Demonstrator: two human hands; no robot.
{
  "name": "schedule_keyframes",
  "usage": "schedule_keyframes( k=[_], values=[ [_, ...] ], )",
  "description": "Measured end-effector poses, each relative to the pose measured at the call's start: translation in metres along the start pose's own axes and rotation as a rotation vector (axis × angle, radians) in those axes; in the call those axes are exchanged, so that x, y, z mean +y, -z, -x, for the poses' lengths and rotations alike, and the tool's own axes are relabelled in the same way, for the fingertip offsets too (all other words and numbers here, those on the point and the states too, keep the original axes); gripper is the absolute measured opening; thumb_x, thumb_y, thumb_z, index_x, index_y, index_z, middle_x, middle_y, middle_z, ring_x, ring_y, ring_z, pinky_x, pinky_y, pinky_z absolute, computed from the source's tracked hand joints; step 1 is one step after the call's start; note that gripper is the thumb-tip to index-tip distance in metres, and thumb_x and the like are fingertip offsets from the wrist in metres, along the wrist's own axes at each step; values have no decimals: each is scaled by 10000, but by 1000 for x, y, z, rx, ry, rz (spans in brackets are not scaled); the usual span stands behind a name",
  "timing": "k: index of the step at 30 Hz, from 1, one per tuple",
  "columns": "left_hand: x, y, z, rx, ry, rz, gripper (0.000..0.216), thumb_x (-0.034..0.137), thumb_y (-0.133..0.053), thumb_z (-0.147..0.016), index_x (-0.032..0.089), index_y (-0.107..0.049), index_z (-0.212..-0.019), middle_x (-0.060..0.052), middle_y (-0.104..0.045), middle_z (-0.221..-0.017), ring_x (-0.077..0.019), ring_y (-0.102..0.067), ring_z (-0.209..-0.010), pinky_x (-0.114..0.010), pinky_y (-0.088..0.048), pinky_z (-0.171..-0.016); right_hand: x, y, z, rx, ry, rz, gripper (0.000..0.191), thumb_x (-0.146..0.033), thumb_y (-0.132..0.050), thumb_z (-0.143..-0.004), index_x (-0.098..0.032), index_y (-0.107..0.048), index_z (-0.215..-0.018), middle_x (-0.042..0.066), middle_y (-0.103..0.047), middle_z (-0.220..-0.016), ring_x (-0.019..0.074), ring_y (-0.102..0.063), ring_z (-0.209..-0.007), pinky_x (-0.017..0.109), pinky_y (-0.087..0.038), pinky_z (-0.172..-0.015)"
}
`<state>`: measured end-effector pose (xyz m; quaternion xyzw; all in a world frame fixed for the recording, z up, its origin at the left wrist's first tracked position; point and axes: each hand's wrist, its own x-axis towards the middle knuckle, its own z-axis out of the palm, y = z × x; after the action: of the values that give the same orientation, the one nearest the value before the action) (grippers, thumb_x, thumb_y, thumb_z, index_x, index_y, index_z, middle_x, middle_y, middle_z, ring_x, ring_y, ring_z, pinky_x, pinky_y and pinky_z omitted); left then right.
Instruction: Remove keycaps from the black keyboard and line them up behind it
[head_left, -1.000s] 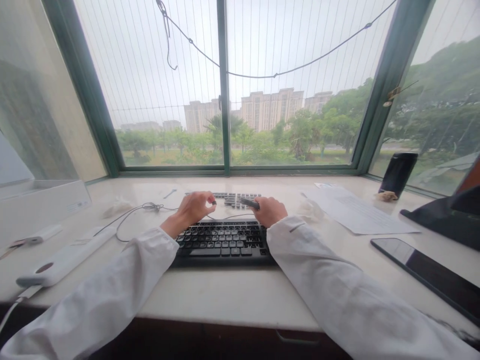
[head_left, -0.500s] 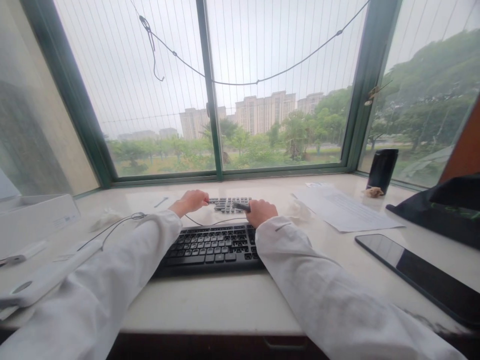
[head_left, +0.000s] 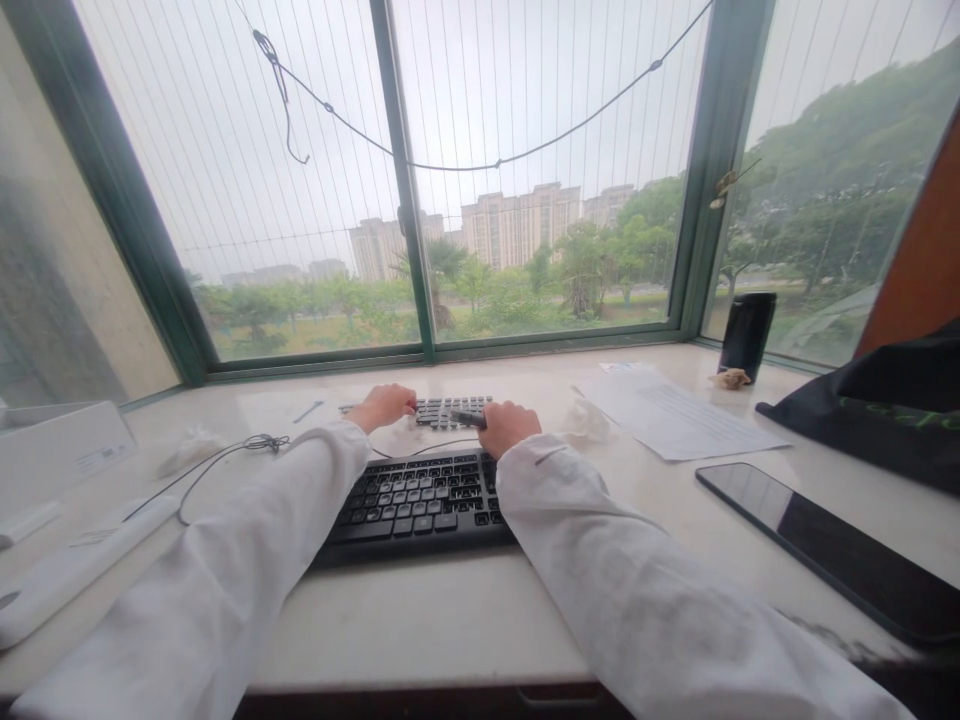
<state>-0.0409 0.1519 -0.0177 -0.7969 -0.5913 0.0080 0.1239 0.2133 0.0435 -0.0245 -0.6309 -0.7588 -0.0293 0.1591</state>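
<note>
My right hand (head_left: 510, 428) is closed around a short black tool (head_left: 469, 419) whose tip points left over loose dark keycaps (head_left: 439, 410). The keycaps lie in rows behind a black keyboard (head_left: 420, 500). At their left side my left hand (head_left: 384, 405) has its fingers pinched together, and whatever is between them is hidden. Many keys are off the keyboard's upper and right parts, leaving bare sockets; several keys still sit in the middle and front rows. My right sleeve covers the keyboard's right end.
A phone (head_left: 825, 550) and a printed sheet (head_left: 682, 415) lie on the right, with a dark cylinder (head_left: 746, 338) and a black bag (head_left: 877, 405) beyond. Crumpled tissue (head_left: 589, 418), a thin cable (head_left: 262, 441) and a white box (head_left: 67, 440) are also here. Windows close off the back.
The view has turned slightly right. My left hand has shifted a little right over the keycaps, uncovering some at its left. My right hand keeps hold of the black tool.
</note>
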Motion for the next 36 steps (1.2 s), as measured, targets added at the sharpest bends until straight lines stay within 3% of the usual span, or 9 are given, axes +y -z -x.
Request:
schedule_keyframes(
  k=[36],
  values=[
    [2,-2,0,13,-10,23,230,383,-556,-835,292,-703,-987,-31,-717,-1040,-208,-639,-913,-291,-443,-804,1,-5,-2,-13,44,-28,248,-324,-515,-820,-196,-690,-941,128,-702,-941,250,-669,-851,338,-487,-709]
  ],
)
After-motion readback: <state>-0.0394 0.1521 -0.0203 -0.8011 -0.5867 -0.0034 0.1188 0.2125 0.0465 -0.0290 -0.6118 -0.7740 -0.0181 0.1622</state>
